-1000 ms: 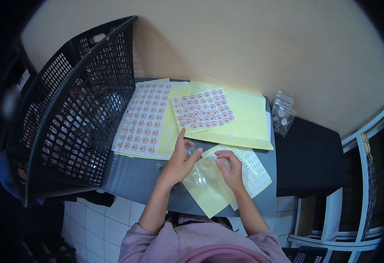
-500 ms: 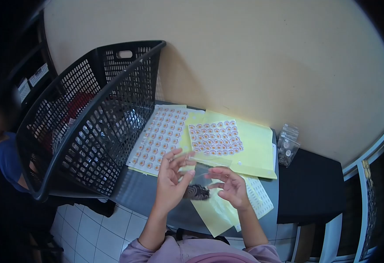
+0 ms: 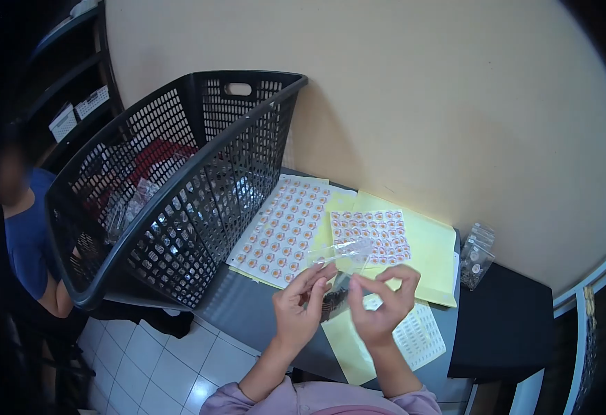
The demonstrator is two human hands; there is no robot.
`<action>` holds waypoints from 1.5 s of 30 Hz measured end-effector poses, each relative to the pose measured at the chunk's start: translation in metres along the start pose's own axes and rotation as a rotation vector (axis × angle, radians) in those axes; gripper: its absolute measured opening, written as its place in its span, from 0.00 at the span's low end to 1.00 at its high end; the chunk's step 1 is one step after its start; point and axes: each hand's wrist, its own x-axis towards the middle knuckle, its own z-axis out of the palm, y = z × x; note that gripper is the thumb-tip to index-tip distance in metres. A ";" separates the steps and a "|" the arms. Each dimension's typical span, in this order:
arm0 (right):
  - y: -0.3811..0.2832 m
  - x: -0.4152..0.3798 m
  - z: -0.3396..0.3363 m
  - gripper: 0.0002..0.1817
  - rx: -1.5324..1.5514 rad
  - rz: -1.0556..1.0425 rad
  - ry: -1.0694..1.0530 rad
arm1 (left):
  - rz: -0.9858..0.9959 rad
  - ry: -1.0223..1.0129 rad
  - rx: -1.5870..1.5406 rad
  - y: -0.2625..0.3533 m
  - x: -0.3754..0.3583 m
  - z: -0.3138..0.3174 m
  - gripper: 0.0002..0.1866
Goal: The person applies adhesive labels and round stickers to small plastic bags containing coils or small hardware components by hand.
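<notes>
A clear plastic bag [image 3: 348,257] with something dark in its lower part is held up over the table between my two hands. My left hand [image 3: 301,304] pinches the bag's left side, fingers closed on it. On the other side, my right hand [image 3: 384,304] has thumb and forefinger pressed together at the bag's edge. What the dark contents are I cannot make out. Behind the bag lie a large sheet of round stickers [image 3: 285,225] and a smaller sticker sheet [image 3: 379,228]. Under my right hand is a sheet with small printed labels [image 3: 420,339].
A tall black plastic basket [image 3: 209,155] holding plastic-wrapped items stands on the left of the grey table [image 3: 247,311]. Yellow backing paper [image 3: 431,266] lies on the table. Small clear packets [image 3: 477,256] sit at the right by the wall. A person in a blue shirt [image 3: 26,235] is at far left.
The view has swung left, so the scene sits further right. My right hand's fingers have closed to a pinch at the bag, which is now tilted.
</notes>
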 end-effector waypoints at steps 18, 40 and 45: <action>-0.020 -0.009 0.019 0.08 -0.154 -0.195 0.109 | 0.565 0.078 0.445 -0.001 0.005 0.005 0.17; 0.000 0.004 0.026 0.09 0.005 0.040 -0.053 | 0.143 0.066 0.103 -0.015 0.003 0.007 0.15; 0.004 0.002 0.027 0.25 0.137 0.094 -0.033 | 0.071 0.011 -0.026 -0.003 0.000 0.007 0.14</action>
